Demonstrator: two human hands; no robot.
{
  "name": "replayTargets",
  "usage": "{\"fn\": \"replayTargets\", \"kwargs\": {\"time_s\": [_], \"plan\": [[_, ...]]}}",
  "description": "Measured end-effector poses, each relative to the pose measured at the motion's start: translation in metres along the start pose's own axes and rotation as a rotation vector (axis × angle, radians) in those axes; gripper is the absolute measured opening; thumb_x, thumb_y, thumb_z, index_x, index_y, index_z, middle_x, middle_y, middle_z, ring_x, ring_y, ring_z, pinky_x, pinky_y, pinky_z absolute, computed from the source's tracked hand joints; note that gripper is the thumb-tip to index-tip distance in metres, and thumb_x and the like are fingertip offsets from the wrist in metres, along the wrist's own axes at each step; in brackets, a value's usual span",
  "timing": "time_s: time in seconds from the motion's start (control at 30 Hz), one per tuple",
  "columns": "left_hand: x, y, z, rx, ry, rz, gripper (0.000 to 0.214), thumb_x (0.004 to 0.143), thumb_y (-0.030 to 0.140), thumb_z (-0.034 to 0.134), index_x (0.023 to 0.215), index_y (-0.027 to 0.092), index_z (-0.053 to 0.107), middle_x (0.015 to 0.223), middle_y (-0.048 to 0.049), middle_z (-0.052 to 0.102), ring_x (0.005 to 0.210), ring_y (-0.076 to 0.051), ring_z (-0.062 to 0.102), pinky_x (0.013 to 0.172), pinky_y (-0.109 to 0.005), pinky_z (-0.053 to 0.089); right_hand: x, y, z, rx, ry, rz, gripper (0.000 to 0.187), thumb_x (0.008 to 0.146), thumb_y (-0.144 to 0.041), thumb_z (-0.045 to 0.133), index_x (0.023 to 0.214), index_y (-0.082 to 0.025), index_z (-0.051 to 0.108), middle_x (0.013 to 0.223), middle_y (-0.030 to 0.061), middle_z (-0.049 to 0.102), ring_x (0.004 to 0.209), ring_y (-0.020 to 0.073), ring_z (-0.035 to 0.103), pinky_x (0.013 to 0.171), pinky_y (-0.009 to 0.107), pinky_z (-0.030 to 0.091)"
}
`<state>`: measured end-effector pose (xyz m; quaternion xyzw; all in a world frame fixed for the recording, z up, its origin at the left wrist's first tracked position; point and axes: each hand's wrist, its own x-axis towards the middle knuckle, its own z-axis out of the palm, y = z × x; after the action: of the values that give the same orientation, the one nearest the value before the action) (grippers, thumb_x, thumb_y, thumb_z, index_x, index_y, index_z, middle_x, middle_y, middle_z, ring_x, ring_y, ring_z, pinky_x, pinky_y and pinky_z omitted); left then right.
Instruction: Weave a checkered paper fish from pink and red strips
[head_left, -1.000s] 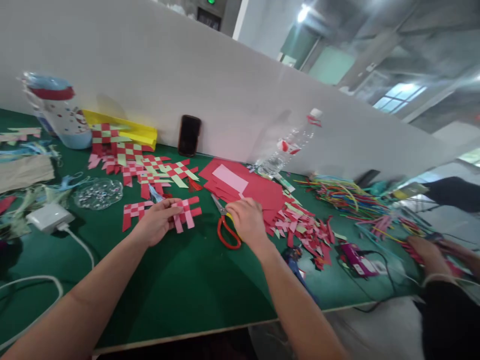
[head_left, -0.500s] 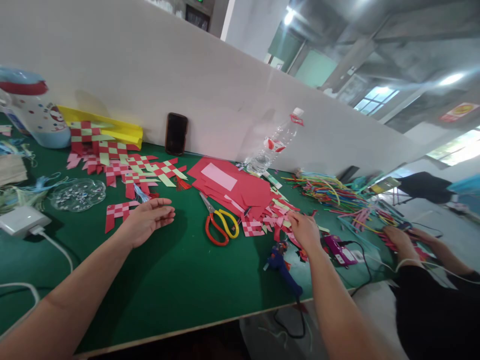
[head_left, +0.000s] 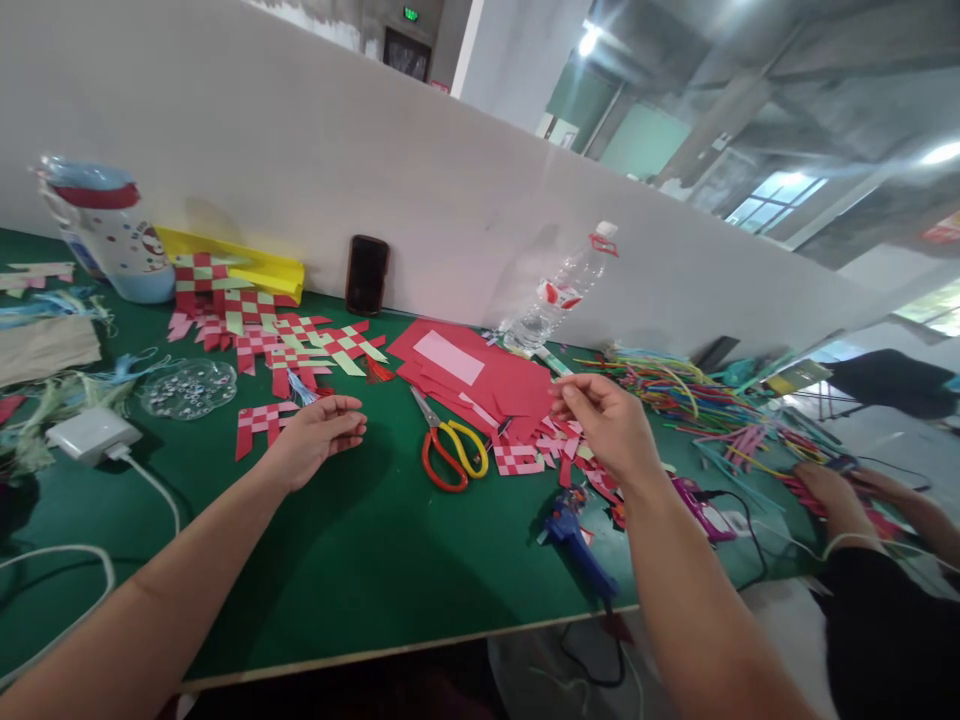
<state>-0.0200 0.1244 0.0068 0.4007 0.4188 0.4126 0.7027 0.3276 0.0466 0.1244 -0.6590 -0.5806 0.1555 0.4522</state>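
Note:
My left hand (head_left: 321, 440) hovers over the green tabletop beside a small woven pink-and-red paper piece (head_left: 259, 425). Its fingers are loosely curled and nothing shows in them. At the right edge of the stacked red paper sheets (head_left: 517, 385), my right hand (head_left: 609, 425) has thumb and fingertips pinched together; whatever they hold is too small to make out. Below that hand lies a pile of woven paper pieces and scraps (head_left: 521, 458). Scissors with red and yellow handles (head_left: 455, 455) rest between my hands. A blue glue gun (head_left: 577, 545) lies by my right forearm.
Woven paper fish (head_left: 300, 335) lie by a yellow tray (head_left: 262, 268). A dish of small beads (head_left: 189, 388), a white charger (head_left: 94, 435), a phone (head_left: 367, 275) and a plastic bottle (head_left: 559, 295) stand about. At right, another person's hands (head_left: 832, 495) work near colourful pipe cleaners (head_left: 667, 385).
My right hand has lifted from the pile of woven pieces and moved up to the edge of the red sheets. My left hand keeps its pose; the view has shifted slightly left.

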Motion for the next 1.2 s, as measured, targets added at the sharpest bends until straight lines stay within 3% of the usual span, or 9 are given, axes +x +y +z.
{"fn": "replayTargets", "kwargs": {"time_s": [0.13, 0.27, 0.4, 0.5, 0.7, 0.83, 1.0, 1.1, 1.2], "plan": [[-0.002, -0.001, 0.005, 0.140, 0.006, 0.100, 0.035, 0.073, 0.033, 0.077, 0.100, 0.017, 0.061, 0.088, -0.0042, 0.066, 0.080, -0.016, 0.064, 0.075, -0.027, 0.055, 0.002, -0.027, -0.004, 0.122, 0.030, -0.023, 0.033, 0.079, -0.051, 0.068, 0.089, -0.019, 0.067, 0.082, 0.0040, 0.069, 0.063, 0.0116, 0.062, 0.062, 0.027, 0.055], [-0.013, -0.003, 0.021, 0.340, -0.001, 0.253, 0.037, 0.065, 0.032, 0.080, 0.097, 0.021, 0.066, 0.094, -0.0042, 0.066, 0.088, -0.020, 0.062, 0.083, -0.030, 0.052, 0.003, -0.043, -0.011, 0.234, 0.031, -0.007, 0.034, 0.074, -0.051, 0.073, 0.083, -0.019, 0.065, 0.078, 0.0017, 0.066, 0.061, 0.0103, 0.060, 0.058, 0.025, 0.054], [-0.035, -0.011, 0.049, 0.531, -0.145, 0.355, 0.041, 0.064, 0.028, 0.079, 0.104, 0.026, 0.070, 0.112, -0.0065, 0.066, 0.110, -0.027, 0.058, 0.103, -0.039, 0.043, -0.008, -0.065, -0.008, 0.365, -0.051, 0.006, 0.029, 0.074, -0.046, 0.075, 0.084, -0.020, 0.067, 0.078, 0.0009, 0.065, 0.062, 0.0097, 0.060, 0.058, 0.024, 0.054], [-0.045, -0.020, 0.075, 0.856, -0.292, 0.506, 0.055, 0.072, 0.031, 0.073, 0.125, 0.024, 0.061, 0.132, -0.0110, 0.058, 0.128, -0.031, 0.047, 0.112, -0.046, 0.033, -0.017, -0.086, -0.001, 0.495, -0.144, -0.013, 0.023, 0.077, -0.041, 0.075, 0.085, -0.020, 0.068, 0.078, 0.0001, 0.065, 0.063, 0.0086, 0.060, 0.057, 0.021, 0.053], [-0.041, -0.030, 0.125, 0.916, -0.309, 0.379, 0.105, 0.062, 0.052, 0.081, 0.148, 0.012, 0.035, 0.146, -0.0233, 0.042, 0.138, -0.041, 0.033, 0.113, -0.056, 0.027, -0.020, -0.117, 0.025, 0.670, -0.344, -0.086, 0.018, 0.082, -0.038, 0.071, 0.083, -0.020, 0.067, 0.075, -0.0015, 0.064, 0.062, 0.0077, 0.059, 0.059, 0.021, 0.054], [-0.049, -0.041, 0.128, 0.835, -0.435, 0.277, 0.126, 0.057, 0.059, 0.083, 0.154, 0.015, 0.016, 0.150, -0.0247, 0.034, 0.135, -0.040, 0.039, 0.111, -0.057, 0.031, -0.017, -0.118, 0.048, 0.757, -0.412, -0.087, 0.019, 0.081, -0.038, 0.070, 0.082, -0.019, 0.066, 0.074, -0.0025, 0.063, 0.062, 0.0072, 0.060, 0.059, 0.020, 0.054], [-0.077, -0.058, 0.112, 0.877, -0.415, 0.284, 0.117, 0.061, 0.052, 0.083, 0.153, 0.017, 0.019, 0.149, -0.0232, 0.037, 0.138, -0.039, 0.036, 0.111, -0.057, 0.033, -0.006, -0.109, 0.078, 0.917, -0.412, -0.028, 0.016, 0.081, -0.036, 0.070, 0.081, -0.020, 0.064, 0.075, -0.0029, 0.064, 0.064, 0.0074, 0.061, 0.060, 0.021, 0.055], [-0.096, -0.066, 0.115, 1.045, -0.437, 0.481, 0.093, 0.070, 0.043, 0.080, 0.147, 0.018, 0.033, 0.147, -0.0185, 0.042, 0.136, -0.034, 0.038, 0.112, -0.053, 0.034, 0.001, -0.107, 0.090, 0.992, -0.401, -0.027, 0.012, 0.082, -0.032, 0.069, 0.082, -0.021, 0.064, 0.074, -0.0035, 0.064, 0.063, 0.0074, 0.061, 0.060, 0.021, 0.055], [-0.110, -0.078, 0.128, 1.184, -0.553, 0.656, 0.063, 0.084, 0.043, 0.068, 0.138, 0.020, 0.046, 0.138, -0.0140, 0.053, 0.130, -0.030, 0.045, 0.111, -0.048, 0.038, 0.001, -0.102, 0.089, 1.021, -0.394, -0.032, 0.010, 0.084, -0.031, 0.068, 0.082, -0.021, 0.064, 0.074, -0.0035, 0.064, 0.062, 0.0068, 0.061, 0.059, 0.020, 0.054]]}}
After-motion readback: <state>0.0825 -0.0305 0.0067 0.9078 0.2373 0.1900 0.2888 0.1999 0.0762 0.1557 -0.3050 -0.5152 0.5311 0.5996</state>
